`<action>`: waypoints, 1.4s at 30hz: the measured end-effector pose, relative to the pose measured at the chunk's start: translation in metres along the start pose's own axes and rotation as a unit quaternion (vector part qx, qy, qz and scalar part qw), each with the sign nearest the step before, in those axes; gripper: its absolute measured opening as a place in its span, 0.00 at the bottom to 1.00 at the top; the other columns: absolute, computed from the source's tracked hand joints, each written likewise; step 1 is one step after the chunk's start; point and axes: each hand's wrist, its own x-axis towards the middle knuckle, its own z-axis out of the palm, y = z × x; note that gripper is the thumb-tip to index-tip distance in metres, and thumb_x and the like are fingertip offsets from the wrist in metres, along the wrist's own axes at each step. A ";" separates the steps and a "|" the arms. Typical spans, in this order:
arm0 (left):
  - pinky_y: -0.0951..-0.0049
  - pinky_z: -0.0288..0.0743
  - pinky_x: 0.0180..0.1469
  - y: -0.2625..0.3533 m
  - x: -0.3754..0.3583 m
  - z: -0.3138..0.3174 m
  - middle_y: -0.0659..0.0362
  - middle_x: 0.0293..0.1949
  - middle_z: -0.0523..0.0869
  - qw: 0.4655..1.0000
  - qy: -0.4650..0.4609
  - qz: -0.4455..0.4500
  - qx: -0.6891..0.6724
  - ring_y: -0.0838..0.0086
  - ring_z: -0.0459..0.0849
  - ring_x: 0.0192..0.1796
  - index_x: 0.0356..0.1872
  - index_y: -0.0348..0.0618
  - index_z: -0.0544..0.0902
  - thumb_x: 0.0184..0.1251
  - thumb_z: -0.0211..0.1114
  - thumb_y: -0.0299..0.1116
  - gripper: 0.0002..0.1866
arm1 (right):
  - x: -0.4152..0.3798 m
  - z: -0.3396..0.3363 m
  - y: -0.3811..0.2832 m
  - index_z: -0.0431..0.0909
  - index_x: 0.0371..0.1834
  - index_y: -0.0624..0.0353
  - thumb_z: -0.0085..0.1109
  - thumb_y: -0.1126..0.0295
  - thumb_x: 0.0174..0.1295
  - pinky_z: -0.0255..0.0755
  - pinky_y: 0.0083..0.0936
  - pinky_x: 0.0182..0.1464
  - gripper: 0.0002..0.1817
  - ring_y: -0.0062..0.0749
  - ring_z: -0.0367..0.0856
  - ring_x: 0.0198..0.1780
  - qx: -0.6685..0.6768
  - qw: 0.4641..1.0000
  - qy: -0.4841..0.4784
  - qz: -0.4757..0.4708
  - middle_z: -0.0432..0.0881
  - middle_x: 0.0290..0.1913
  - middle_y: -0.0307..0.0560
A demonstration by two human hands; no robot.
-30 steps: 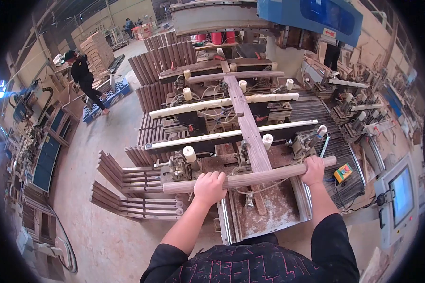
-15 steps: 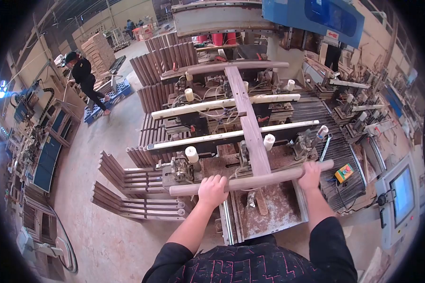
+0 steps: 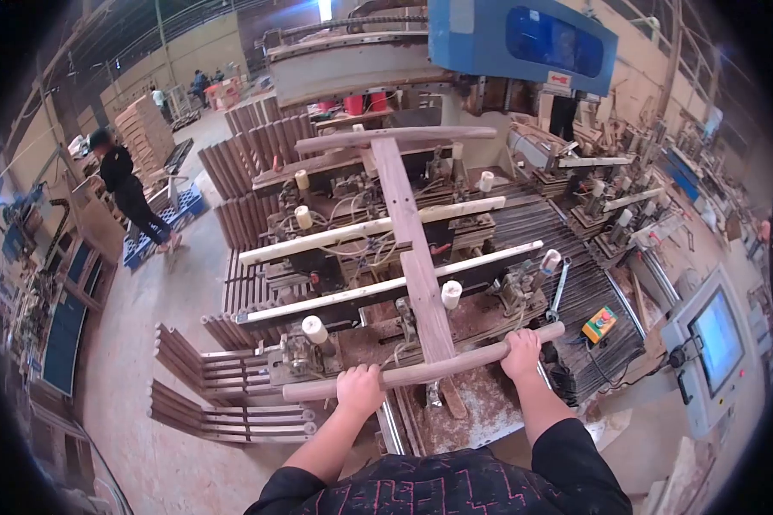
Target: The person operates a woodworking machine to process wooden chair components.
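A wooden frame with a long flat plank (image 3: 410, 232) joining two rounded crossbars lies over the machine's fixtures. My left hand (image 3: 360, 390) is closed round the near crossbar (image 3: 442, 367), left of the plank. Farther along that same bar, my right hand (image 3: 521, 353) wraps round it near its right end. The far crossbar (image 3: 404, 136) shows above a wooden strip at the back fixture. Beneath the plank run two pale wooden rails (image 3: 386, 287), with clamps and white cylinders (image 3: 315, 329) beside them. Sawdust covers the metal bed (image 3: 481, 416) below the near bar.
Stacked wooden slatted pieces (image 3: 232, 421) stand on the floor at left. A blue machine head (image 3: 524, 43) hangs over the back. At right are a yellow control box (image 3: 599, 324), a wrench (image 3: 561, 286) and a screen panel (image 3: 717, 339). Another person (image 3: 129, 184) stands at far left.
My view has tilted up and turned right. The frame's far crossbar has risen relative to the fixtures, uncovering a strip below it. Both hands keep their hold on the near crossbar.
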 end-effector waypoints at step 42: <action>0.52 0.75 0.58 -0.017 -0.088 0.182 0.39 0.52 0.85 0.873 -0.336 0.200 -0.291 0.47 0.83 0.59 0.51 0.39 0.84 0.68 0.57 0.52 0.26 | 0.020 0.036 -0.152 0.67 0.71 0.66 0.51 0.37 0.69 0.58 0.35 0.73 0.42 0.40 0.67 0.71 0.614 0.695 -0.192 0.321 0.70 0.71 0.51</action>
